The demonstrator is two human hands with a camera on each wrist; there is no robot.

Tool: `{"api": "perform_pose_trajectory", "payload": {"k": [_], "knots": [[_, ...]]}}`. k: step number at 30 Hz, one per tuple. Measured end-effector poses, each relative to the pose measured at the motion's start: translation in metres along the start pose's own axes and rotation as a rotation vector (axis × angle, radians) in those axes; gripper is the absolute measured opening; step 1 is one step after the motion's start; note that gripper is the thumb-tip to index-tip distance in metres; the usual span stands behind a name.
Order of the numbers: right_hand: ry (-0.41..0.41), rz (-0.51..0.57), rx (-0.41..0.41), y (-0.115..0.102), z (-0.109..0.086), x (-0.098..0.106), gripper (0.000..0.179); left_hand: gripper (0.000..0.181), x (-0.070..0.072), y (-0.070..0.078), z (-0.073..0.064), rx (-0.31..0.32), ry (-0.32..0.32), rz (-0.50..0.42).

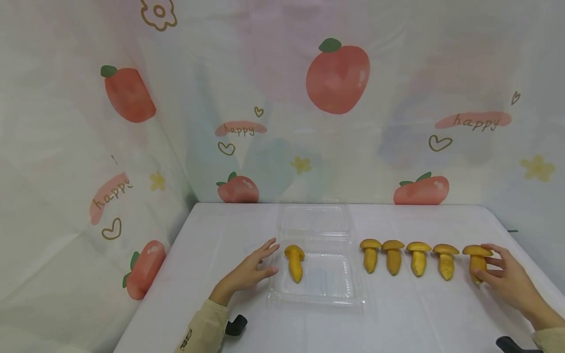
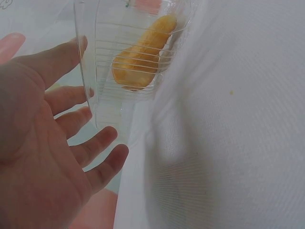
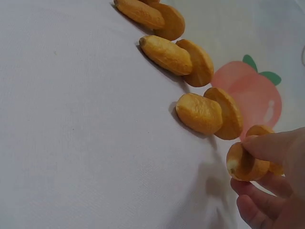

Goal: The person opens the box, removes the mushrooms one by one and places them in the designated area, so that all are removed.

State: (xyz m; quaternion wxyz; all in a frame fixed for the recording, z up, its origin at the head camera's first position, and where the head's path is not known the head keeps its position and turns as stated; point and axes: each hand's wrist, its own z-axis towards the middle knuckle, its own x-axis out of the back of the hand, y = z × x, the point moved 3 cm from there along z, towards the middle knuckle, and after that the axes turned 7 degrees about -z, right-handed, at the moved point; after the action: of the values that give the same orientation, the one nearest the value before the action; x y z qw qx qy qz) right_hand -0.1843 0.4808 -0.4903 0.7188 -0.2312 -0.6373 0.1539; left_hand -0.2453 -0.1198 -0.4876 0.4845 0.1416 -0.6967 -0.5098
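Note:
At the right end of a row, my right hand (image 1: 507,277) pinches a yellow-brown mushroom (image 1: 477,262) between thumb and fingers. The right wrist view shows the thumb across the stem of this mushroom (image 3: 245,162). My left hand (image 1: 247,269) is spread beside the left wall of a clear plastic clamshell box (image 1: 326,294), its fingertips at the rim. One mushroom (image 1: 295,264) lies inside the box at the left, cap away from me. In the left wrist view that mushroom (image 2: 143,52) shows through the ribbed wall, and the left fingers are straight.
Several more mushrooms (image 1: 418,260) lie in a row between the box and my right hand, caps toward the back. The open lid (image 1: 314,220) of the box lies flat toward the back edge. Patterned cloth (image 1: 282,162) hangs behind the white table (image 1: 397,318).

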Motion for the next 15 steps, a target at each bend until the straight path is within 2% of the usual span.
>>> {"api": "perform_pose_trajectory", "payload": {"k": [9,15], "knots": [[-0.047,0.022,-0.043,0.010,0.005,-0.007,0.077,0.066,-0.001,-0.002,-0.001,0.010,0.004,0.006],[-0.044,0.009,-0.044,0.012,0.007,-0.009,0.076,0.066,0.000,-0.001,-0.001,0.011,0.003,-0.005]]}}
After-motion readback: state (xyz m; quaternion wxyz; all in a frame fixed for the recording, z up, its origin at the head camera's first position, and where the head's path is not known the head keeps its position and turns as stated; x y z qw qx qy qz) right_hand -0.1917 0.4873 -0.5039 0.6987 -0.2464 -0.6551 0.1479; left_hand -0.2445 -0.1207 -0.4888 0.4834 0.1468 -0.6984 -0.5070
